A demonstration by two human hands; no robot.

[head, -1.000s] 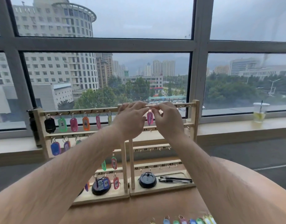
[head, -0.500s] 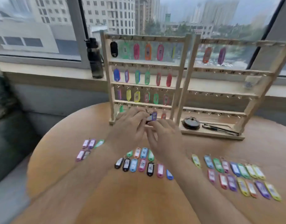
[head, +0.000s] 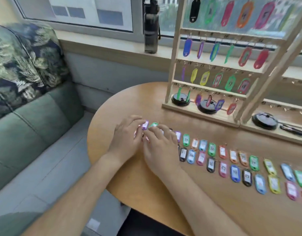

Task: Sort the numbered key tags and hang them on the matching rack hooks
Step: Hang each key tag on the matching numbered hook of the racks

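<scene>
My left hand [head: 127,139] and my right hand [head: 161,148] lie side by side over a small group of key tags near the round wooden table's [head: 146,193] left edge. A purple tag [head: 144,125] and a green tag [head: 153,124] stick out beyond my fingertips; my left fingertips touch the purple one. Other tags there are hidden under my hands. Several numbered coloured tags [head: 232,160] lie in rows to the right. Behind them stands the wooden rack [head: 171,65], with several tags hanging on its hooks.
A second rack section [head: 252,103] stands to the right, its lower hooks bare. Black round lids [head: 264,120] and pens [head: 293,132] sit on the rack bases. A dark bottle [head: 151,26] stands on the sill. A green sofa [head: 36,120] with a patterned cushion [head: 19,57] is on the left.
Both hands came down from the rack's top row to the table, then shifted left onto the small tag group. The view swung down and left.
</scene>
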